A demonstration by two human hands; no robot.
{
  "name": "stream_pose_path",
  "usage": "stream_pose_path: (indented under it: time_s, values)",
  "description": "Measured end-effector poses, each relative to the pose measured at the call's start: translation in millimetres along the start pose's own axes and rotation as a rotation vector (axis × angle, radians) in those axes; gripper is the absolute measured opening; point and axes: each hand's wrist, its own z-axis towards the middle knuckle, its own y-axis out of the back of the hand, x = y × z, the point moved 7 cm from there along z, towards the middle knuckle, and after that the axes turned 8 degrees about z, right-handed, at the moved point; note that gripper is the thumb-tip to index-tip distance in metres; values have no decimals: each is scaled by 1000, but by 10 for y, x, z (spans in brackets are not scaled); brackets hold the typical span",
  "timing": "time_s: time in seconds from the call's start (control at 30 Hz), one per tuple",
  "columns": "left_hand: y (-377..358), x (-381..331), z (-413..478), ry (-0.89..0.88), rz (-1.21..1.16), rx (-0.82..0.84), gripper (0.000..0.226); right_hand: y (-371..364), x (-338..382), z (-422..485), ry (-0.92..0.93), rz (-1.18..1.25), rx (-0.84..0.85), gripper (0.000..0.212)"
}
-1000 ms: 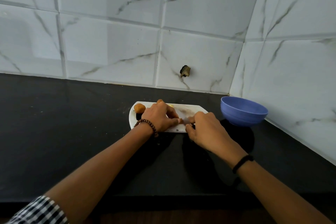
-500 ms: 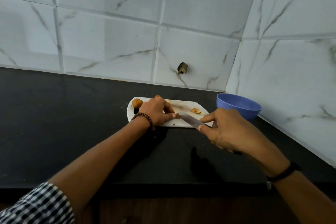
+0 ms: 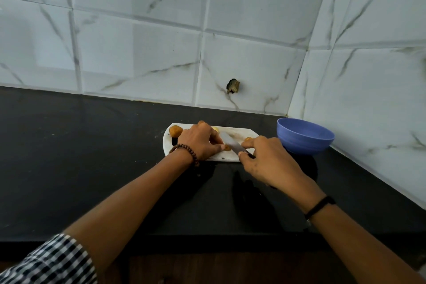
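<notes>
Checked sleeve (image 3: 46,260) at 7 o'clock, black desk (image 3: 92,168) beyond it. R hand (image 3: 265,161) grips the knife (image 3: 231,144) by its handle, index finger stretched along the blade, tip pointing to 10 o'clock. L hand (image 3: 199,143), fingers curled, pins an orange-brown piece (image 3: 227,148) on the white board (image 3: 214,158), blade against it. Cut slice (image 3: 248,139) at the board's 2 o'clock, whole piece (image 3: 176,131) at its 10. Blue bowl (image 3: 304,137) at 3 o'clock, just beside the board.

Counter (image 3: 92,157): black, glossy, runs along the back wall into the corner at the right.
Bowl (image 3: 304,138): blue, upright, on the counter near the corner, just beside the right-hand wall.
Wall (image 3: 138,53): large white tiles with grey marble veining, two faces meeting at the corner.
Hole (image 3: 233,86): dark, ragged, in a tile low on the back wall.
</notes>
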Motion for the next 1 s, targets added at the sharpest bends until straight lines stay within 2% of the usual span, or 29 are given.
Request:
stream_pose_path:
  time_s: [0.5, 0.87, 1.0]
  values:
    - [32, -26, -36, 3, 24, -11, 13, -86, 52, 11, 5, -112, -4, 30]
    - [8, 2, -16, -7, 38, -20, 16, -42, -20, -284, -90, -182, 119, 29]
    - [-12, -14, -10, -20, 52, -5, 16, 127, -70, -376, -85, -107, 147, 29]
